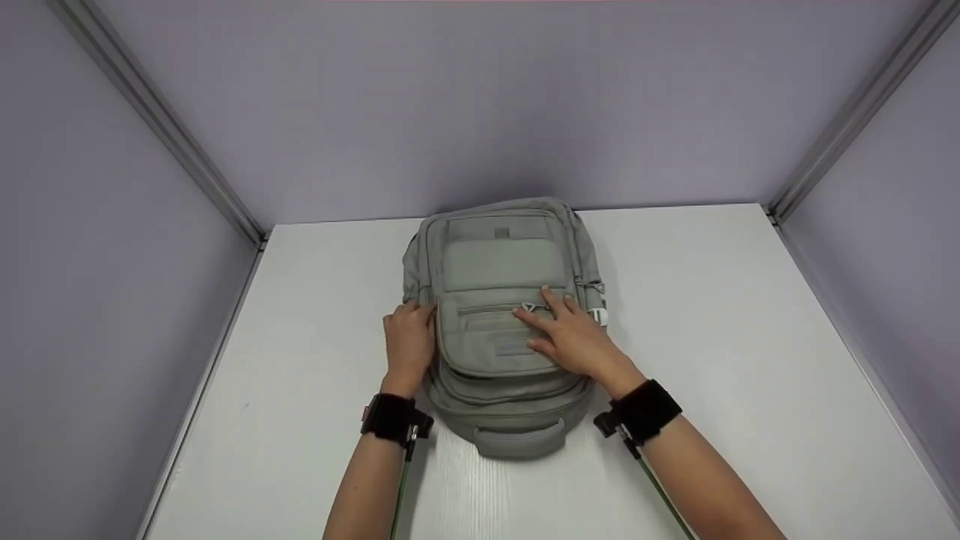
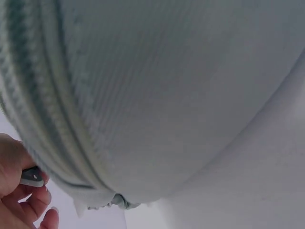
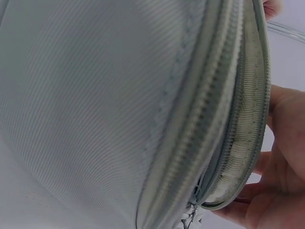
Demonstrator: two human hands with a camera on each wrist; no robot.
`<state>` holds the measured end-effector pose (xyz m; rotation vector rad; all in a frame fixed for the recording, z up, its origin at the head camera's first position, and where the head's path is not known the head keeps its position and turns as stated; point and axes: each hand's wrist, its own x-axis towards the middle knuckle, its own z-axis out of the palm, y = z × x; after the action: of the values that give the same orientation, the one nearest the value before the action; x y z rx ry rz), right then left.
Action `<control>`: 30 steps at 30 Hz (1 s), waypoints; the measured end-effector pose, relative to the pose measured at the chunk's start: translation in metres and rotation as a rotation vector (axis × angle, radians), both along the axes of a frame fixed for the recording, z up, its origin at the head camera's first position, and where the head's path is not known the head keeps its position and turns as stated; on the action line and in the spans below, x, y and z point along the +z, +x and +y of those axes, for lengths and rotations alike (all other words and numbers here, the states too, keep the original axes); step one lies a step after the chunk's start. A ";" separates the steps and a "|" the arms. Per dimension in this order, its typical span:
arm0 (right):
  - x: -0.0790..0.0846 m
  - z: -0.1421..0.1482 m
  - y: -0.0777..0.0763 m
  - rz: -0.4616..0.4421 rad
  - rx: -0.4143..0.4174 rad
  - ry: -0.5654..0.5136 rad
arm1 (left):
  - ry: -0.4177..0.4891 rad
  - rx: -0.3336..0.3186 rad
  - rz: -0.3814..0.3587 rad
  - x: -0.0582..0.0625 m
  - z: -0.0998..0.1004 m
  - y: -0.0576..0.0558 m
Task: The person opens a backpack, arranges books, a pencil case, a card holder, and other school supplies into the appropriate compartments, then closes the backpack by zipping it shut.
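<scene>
A grey-green backpack [image 1: 502,262] lies on the white table with its carry handle [image 1: 521,441] toward me. At its left side my left hand [image 1: 409,341] pinches a dark grey zipper pull [image 2: 32,176] between thumb and finger, as the left wrist view shows. My right hand [image 1: 577,341] rests on the front pocket [image 1: 472,352] with its fingers spread, near a pale zipper pull on that pocket. In the right wrist view the pocket's zipped edge [image 3: 248,129] stands apart from the bag body, its teeth parted along this side.
The white table [image 1: 697,315] reaches the grey back wall [image 1: 495,112]. Side panels [image 1: 112,300] stand at left and right. A white buckle [image 1: 598,316] sits on the bag's right side. Black wrist bands [image 1: 646,411] with cameras and green cables are on both wrists.
</scene>
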<state>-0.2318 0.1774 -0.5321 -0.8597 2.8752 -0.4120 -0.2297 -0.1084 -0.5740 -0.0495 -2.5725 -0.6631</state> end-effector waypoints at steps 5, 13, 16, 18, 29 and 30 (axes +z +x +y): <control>-0.001 0.000 -0.001 0.029 0.009 -0.001 | -0.021 -0.013 0.013 0.001 -0.002 0.006; -0.002 0.001 -0.002 0.028 0.005 -0.004 | -0.058 -0.034 -0.014 0.002 -0.005 0.022; -0.002 0.002 -0.002 0.041 0.007 -0.001 | -0.070 -0.051 -0.012 0.004 -0.006 0.028; -0.003 0.002 -0.003 0.046 0.005 0.000 | -0.070 -0.060 -0.014 0.005 -0.006 0.031; -0.005 0.005 -0.005 0.047 0.000 0.002 | -0.085 -0.159 -0.020 0.008 -0.007 0.052; -0.005 0.005 -0.005 0.050 0.000 0.002 | -0.093 -0.169 -0.024 0.008 -0.007 0.054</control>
<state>-0.2365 0.1822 -0.5370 -0.8819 2.9208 -0.3938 -0.1755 -0.1156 -0.5661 -0.2939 -2.6411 -0.6071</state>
